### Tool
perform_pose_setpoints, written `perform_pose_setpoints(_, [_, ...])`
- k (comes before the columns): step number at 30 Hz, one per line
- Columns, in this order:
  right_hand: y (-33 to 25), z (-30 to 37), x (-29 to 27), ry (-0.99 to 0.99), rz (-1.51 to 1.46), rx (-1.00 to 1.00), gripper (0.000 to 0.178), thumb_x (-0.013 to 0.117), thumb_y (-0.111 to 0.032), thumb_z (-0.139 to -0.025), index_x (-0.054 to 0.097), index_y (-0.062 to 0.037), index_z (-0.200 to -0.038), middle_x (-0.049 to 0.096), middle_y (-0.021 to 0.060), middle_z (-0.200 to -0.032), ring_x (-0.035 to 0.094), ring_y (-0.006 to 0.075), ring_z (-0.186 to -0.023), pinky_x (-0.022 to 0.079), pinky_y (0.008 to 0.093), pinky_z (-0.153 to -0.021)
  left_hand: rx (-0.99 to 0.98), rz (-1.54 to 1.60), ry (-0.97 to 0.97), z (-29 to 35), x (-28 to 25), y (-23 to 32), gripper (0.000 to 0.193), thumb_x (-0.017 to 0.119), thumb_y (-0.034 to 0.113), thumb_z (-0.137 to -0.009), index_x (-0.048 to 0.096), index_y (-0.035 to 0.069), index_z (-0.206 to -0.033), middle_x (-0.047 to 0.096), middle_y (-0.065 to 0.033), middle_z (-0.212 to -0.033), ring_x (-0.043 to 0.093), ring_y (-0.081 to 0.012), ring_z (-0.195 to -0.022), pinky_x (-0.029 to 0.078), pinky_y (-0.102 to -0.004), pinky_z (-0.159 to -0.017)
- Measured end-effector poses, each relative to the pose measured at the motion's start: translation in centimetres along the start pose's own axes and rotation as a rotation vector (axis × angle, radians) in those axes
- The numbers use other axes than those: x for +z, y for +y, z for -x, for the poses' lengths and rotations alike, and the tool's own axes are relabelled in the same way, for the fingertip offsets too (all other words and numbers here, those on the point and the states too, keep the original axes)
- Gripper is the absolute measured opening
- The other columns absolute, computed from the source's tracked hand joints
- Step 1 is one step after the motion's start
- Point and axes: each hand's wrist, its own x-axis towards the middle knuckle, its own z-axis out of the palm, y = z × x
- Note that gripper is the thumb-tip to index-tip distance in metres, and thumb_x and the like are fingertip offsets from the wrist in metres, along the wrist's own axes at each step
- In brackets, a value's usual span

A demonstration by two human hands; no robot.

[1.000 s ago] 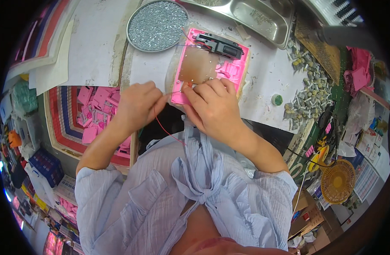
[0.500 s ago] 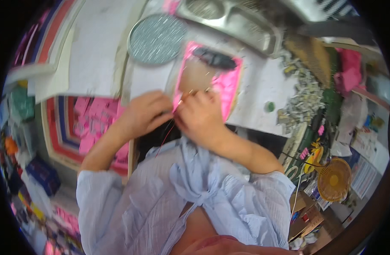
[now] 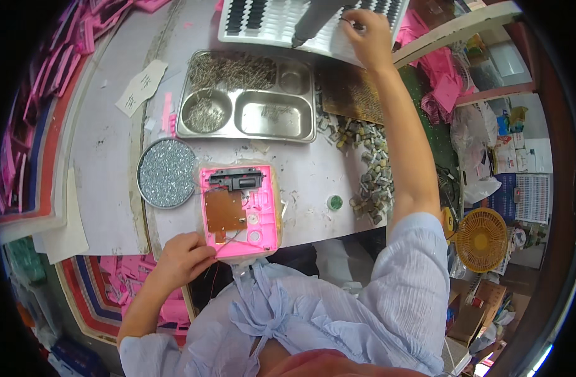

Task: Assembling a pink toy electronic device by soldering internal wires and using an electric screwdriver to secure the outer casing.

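A pink plastic case (image 3: 270,217) lies near the table's front edge. Inside it are a brown circuit board (image 3: 224,212), a black module (image 3: 242,180) and thin wires. My left hand (image 3: 186,257) is closed at the case's near left corner, its fingertips gripping the edge; a red wire hangs below. My right arm stretches far forward, putting my right hand (image 3: 373,39) over a white ribbed tray (image 3: 285,28) with rows of black pieces at its left. Its thumb and fingers pinch around something small and dark, too hidden to name.
A dark grey cylindrical tool (image 3: 319,22) hangs over the white tray. A steel compartment tray (image 3: 244,133) holds small metal pieces; a round dish (image 3: 168,173) of grey bits stands left of the case. Metal-and-white parts (image 3: 371,163) are heaped right, beside a green cap (image 3: 334,202).
My right hand has left the pink case and reached far forward to the white tray. My left hand has moved down to the case's near left corner. The view has shifted.
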Motion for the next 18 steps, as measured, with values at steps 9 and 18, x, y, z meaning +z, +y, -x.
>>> perform_pose_setpoints(9, [0.8, -2.9, 0.7, 0.121, 0.157, -0.318, 0.029, 0.072, -0.002, -0.073, 0.069, -0.0016, -0.102, 0.063, 0.0196, -0.099, 0.058, 0.0406, -0.097, 0.050, 0.0457, -0.088, -0.030, 0.016, 0.003, -0.3, 0.2, 0.4, 0.026, 0.084, 0.014, -0.075, 0.068, 0.010, -0.095, 0.061, -0.0068, -0.086, 0.063, -0.0289, -0.076, 0.050, -0.0410, -0.065])
perform_pose_setpoints(18, [-18.5, 14.6, -11.2, -0.375, -0.887, 0.410, 0.023, 0.080, -0.003, -0.082, 0.071, -0.0031, -0.103, 0.071, 0.0048, -0.094, 0.067, 0.0166, -0.087, 0.054, 0.0298, -0.081, -0.090, 0.015, -0.006, 0.4, 0.2, 0.7, 0.021, 0.081, 0.012, -0.080, 0.068, 0.009, -0.097, 0.060, -0.0083, -0.088, 0.063, -0.0310, -0.078, 0.051, -0.0418, -0.067])
